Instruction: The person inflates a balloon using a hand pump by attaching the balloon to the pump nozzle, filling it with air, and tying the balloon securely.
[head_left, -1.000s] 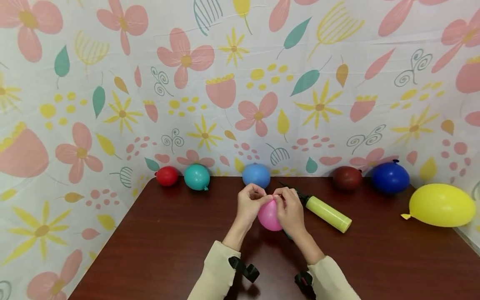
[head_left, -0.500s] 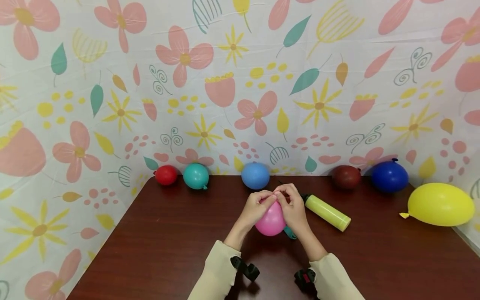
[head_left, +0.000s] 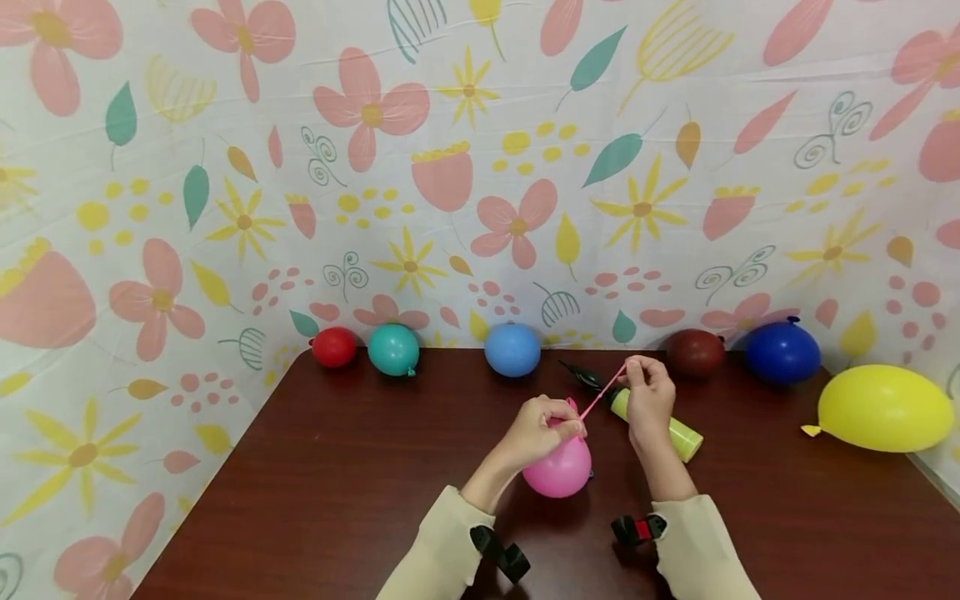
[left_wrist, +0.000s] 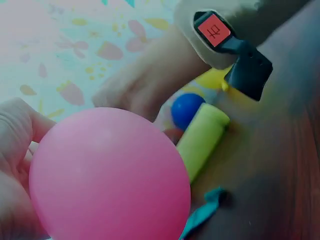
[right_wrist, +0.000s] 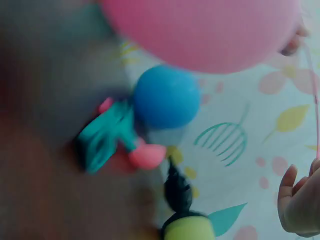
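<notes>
Nearest to me, both cream sleeves (head_left: 437, 546) carry black wrist straps (head_left: 636, 530), the right one showing a red patch. My left hand (head_left: 536, 429) grips the pink balloon (head_left: 558, 471) at its neck, thumb and fingers pinched together. The balloon is inflated and round; it sits below those fingers, over the table (head_left: 360, 475), near the middle. Whether it touches the surface I cannot tell.

My right hand (head_left: 651, 396) is farther out and to the right, well apart from the left. Its thumb and fingers pinch the end of a thin pink strand (head_left: 602, 391), drawn taut and slanting between my two hands.

A limp teal balloon (right_wrist: 102, 142) lies on the table, pink pieces (right_wrist: 147, 156) against it; this area is blurred. Beyond, partly hidden by my right hand, lies a yellow-green pump (head_left: 686, 439), black nozzle pointing far left.

At the right side rests a large yellow balloon (head_left: 885, 408), its knot facing left. Along the far edge, left to right: red balloon (head_left: 334, 347), turquoise balloon (head_left: 393, 348), light blue balloon (head_left: 512, 350), maroon balloon (head_left: 694, 353), dark blue balloon (head_left: 783, 352). Behind them hangs a flower-printed cloth (head_left: 480, 108).
</notes>
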